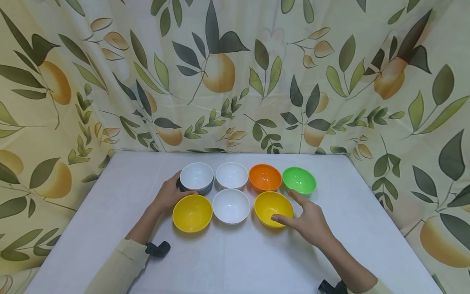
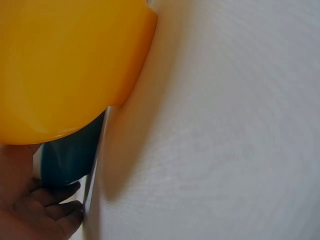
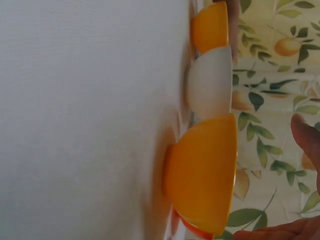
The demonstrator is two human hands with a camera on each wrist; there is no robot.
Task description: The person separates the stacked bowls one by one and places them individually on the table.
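Observation:
At the back left of the group, a white bowl (image 1: 196, 176) sits inside a dark blue bowl (image 1: 207, 190). My left hand (image 1: 170, 195) grips this stack, thumb on the near side and fingers round the left. In the left wrist view the dark bowl (image 2: 70, 157) shows between thumb and fingers, partly hidden by the left yellow bowl (image 2: 75, 65). Thumb and fingers spread apart, my right hand (image 1: 310, 220) hovers over the right yellow bowl (image 1: 269, 208), holding nothing. Its forefinger is near the green bowl (image 1: 299, 181). The right wrist view shows it apart from the yellow rim (image 3: 205, 175).
A white bowl (image 1: 231, 175) and an orange bowl (image 1: 265, 178) stand in the back row. Another white bowl (image 1: 231, 206) stands between the yellow ones in front. White cloth covers the table (image 1: 220, 261); a fruit-patterned curtain (image 1: 235, 122) hangs behind it.

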